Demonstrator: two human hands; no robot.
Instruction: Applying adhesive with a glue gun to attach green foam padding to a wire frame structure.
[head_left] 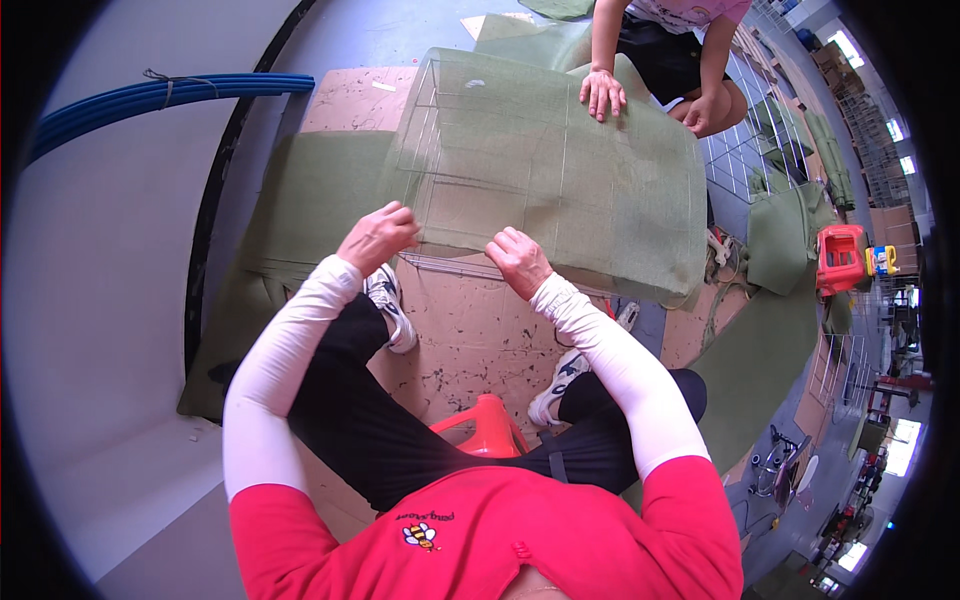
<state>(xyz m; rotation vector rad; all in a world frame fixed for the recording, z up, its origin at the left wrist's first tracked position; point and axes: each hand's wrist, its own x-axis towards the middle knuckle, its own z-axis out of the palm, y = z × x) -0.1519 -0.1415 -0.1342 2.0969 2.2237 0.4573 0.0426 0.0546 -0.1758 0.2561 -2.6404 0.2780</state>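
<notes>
A wire frame (437, 150) stands in front of me, with a green mesh sheet (560, 170) draped over it. At its near left corner my left hand (378, 238) is closed in a pinch; what the fingertips hold, if anything, is too small to make out. My right hand (517, 264) has its fingers closed on the near edge of the mesh, beside the frame's lower wires. Across from me a co-worker's hand (602, 95) lies flat on top of the mesh. Their other hand (706, 108) rests by their knee.
Cardboard (460, 340) covers the floor between my shoes, and a red plastic stool (485, 425) is beneath me. Blue tubes (170, 97) lie along the wall at left. More green mesh (765, 345) spreads at right, near a red plastic container (840, 260) and wire panels (745, 125).
</notes>
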